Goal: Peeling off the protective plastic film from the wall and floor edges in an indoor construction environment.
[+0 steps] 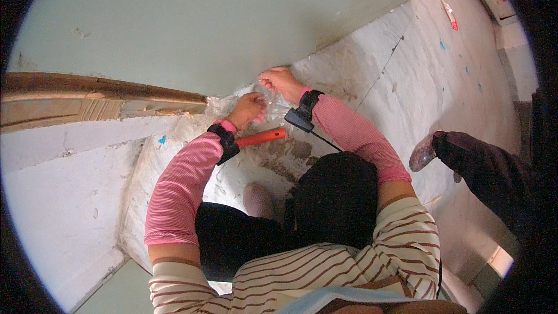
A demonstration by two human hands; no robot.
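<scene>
My left hand (248,109) and my right hand (282,83) are close together, low by the foot of the pale green wall. Both have their fingers curled closed. Between them a piece of clear, crumpled plastic (274,106) stretches, and each hand seems to pinch an edge of it. Whether it is a bag or a loose sheet, I cannot tell. A red tool handle (263,137) with a hole near its end lies just below my left hand, its other end hidden behind my wrist. Pink sleeves and black wrist straps cover my forearms.
The pale green wall (174,23) rises in front, with a worn brown wooden trim (104,102) ending at its left corner. Dirt and debris (285,166) mark the marble floor (378,75). Another person's shoe (423,152) and dark trouser leg stand at right.
</scene>
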